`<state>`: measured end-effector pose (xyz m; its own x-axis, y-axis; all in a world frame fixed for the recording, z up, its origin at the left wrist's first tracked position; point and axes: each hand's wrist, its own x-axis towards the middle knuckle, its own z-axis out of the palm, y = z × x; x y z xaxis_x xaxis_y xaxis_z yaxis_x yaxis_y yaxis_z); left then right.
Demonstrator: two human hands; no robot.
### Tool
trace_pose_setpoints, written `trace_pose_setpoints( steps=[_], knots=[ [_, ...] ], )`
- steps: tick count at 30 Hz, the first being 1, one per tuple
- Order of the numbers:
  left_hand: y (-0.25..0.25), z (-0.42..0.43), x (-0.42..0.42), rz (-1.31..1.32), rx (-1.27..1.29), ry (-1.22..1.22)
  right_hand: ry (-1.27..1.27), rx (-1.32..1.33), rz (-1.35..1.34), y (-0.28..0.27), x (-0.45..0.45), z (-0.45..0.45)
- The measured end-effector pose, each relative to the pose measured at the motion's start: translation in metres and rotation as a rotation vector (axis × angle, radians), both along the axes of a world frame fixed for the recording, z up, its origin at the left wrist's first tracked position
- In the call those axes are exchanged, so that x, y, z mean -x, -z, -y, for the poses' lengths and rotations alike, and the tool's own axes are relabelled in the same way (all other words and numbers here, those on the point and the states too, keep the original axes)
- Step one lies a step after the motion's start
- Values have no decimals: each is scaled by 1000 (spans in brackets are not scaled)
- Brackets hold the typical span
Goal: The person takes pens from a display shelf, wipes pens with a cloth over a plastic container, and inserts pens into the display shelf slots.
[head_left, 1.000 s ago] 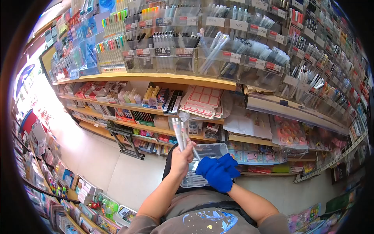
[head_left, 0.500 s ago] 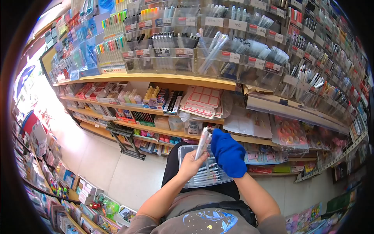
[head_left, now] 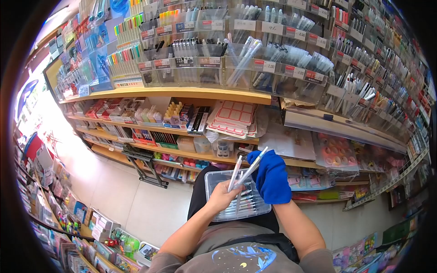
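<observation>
Above the left fingers (head_left: 222,188), red-bordered sheets (head_left: 234,113) lie stacked on a wooden shelf (head_left: 154,128), near a box of yellow-topped items (head_left: 175,111). To the fingers' left, a black frame (head_left: 138,154) stands on the pale tiled floor (head_left: 145,200). Packaged pinkish rings (head_left: 337,152) sit up to their right.

High above the left hand (head_left: 221,195), a price label (head_left: 211,25) is reading 5.00 on the clear pen rack (head_left: 214,75). Above the right hand (head_left: 273,177), a lower label (head_left: 264,66) is showing 2.00, and a handwritten white card (head_left: 272,28) higher up is bearing a 4, its next character unclear.
</observation>
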<state>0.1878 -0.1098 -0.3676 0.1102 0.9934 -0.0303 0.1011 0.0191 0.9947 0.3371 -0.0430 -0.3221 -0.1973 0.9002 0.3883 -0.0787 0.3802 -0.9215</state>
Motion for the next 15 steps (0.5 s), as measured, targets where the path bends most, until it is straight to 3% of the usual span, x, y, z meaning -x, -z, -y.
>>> trace_pose_setpoints(
  steps=[1,3,5,7,9,11,14,15],
  knots=[
    [2,0,1,32,28,5,36,-190,147,-2,-2,-3],
    [8,0,1,94,85,17,105,-317,386,3,-3,-7],
    [11,0,0,-19,57,42,211,-536,524,3,-2,-3],
    [20,0,0,-36,40,59,373,-463,758,31,1,-11],
    [14,0,0,-5,47,46,262,-565,609,10,-1,2],
    [12,0,1,49,95,58,466,-617,1088,59,-6,-18],
    [14,-1,1,117,148,99,856,-775,1682,46,8,5],
    [16,-1,-1,110,113,99,899,-831,1725,46,9,5]
  ],
)
